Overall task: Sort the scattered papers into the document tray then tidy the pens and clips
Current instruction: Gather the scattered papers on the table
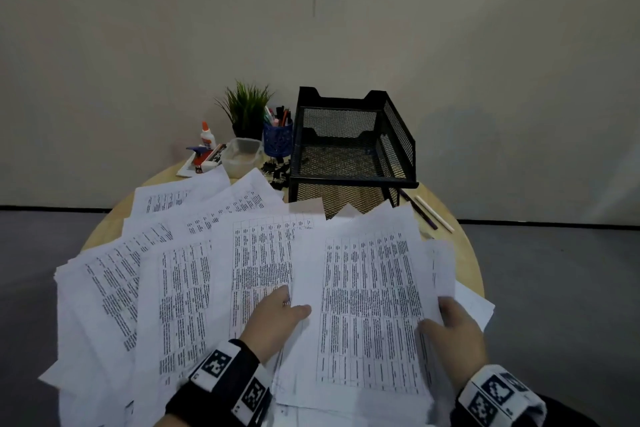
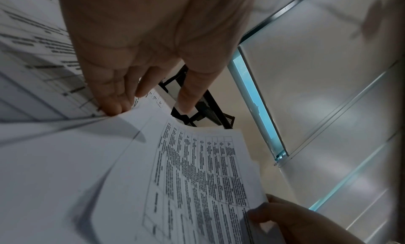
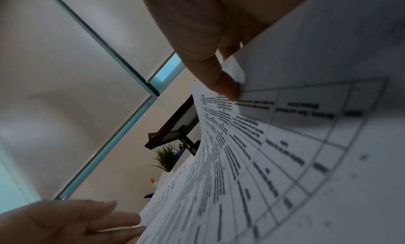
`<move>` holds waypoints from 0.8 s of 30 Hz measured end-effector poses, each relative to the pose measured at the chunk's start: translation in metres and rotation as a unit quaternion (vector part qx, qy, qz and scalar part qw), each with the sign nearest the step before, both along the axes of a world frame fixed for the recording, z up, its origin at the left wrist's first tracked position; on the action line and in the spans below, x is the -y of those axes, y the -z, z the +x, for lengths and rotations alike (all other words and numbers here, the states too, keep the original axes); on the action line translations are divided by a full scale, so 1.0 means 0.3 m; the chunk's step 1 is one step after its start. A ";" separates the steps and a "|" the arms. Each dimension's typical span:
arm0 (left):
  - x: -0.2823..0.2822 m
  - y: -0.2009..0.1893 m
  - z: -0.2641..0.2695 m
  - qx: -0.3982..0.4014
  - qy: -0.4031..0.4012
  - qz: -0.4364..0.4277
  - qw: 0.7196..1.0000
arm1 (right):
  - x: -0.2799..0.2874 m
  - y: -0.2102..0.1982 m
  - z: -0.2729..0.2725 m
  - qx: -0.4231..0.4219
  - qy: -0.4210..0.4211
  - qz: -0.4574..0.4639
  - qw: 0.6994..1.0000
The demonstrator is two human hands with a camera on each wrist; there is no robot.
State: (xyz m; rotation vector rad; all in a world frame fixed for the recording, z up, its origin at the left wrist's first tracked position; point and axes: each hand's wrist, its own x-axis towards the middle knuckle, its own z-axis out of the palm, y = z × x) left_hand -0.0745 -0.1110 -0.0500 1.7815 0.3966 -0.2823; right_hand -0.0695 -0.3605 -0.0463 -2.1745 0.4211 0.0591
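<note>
Printed sheets (image 1: 180,274) lie fanned across a round wooden table (image 1: 464,253). I hold one stack of papers (image 1: 370,305) tilted just above them. My left hand (image 1: 291,302) pinches its left edge, thumb on top and fingers underneath, as the left wrist view shows (image 2: 151,102). My right hand (image 1: 436,316) grips the right edge with its thumb pressed on the top sheet (image 3: 285,161). The black mesh two-tier document tray (image 1: 353,177) stands behind the papers with nothing in its upper tier. Beside the tray are a blue pen cup (image 1: 278,141) full of pens and a heap of black binder clips (image 1: 277,172).
Two loose pens (image 1: 434,213) lie right of the tray near the table's edge. Back left hold a small plant (image 1: 246,111), a glue bottle (image 1: 206,136), a clear plastic container (image 1: 242,155) and a blue-and-red stapler (image 1: 199,155). A beige wall stands close behind.
</note>
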 end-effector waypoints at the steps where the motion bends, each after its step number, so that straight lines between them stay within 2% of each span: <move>1: -0.001 0.004 0.001 0.010 0.006 -0.001 1.000 | -0.004 -0.009 -0.005 0.013 0.012 0.032 0.999; 6: -0.005 -0.009 -0.006 0.022 0.033 0.024 0.999 | 0.016 0.042 0.019 -0.032 0.079 0.199 0.976; 11: -0.017 -0.024 -0.011 0.008 0.053 0.014 0.998 | 0.000 0.069 0.003 -0.116 0.015 0.261 0.958; 15: -0.059 -0.026 -0.016 -0.015 0.005 -0.027 1.000 | 0.002 0.043 -0.004 -0.080 -0.010 0.273 0.959; 18: -0.087 -0.022 -0.015 -0.002 -0.019 -0.041 0.999 | -0.004 -0.017 -0.020 -0.035 -0.051 0.306 0.950; 22: -0.094 -0.059 -0.011 -0.021 -0.035 -0.211 0.977 | -0.022 -0.106 -0.024 0.009 -0.107 0.386 0.916; 24: -0.095 -0.082 -0.003 -0.004 -0.022 -0.238 0.971 | -0.035 -0.121 -0.009 0.012 -0.131 0.377 0.917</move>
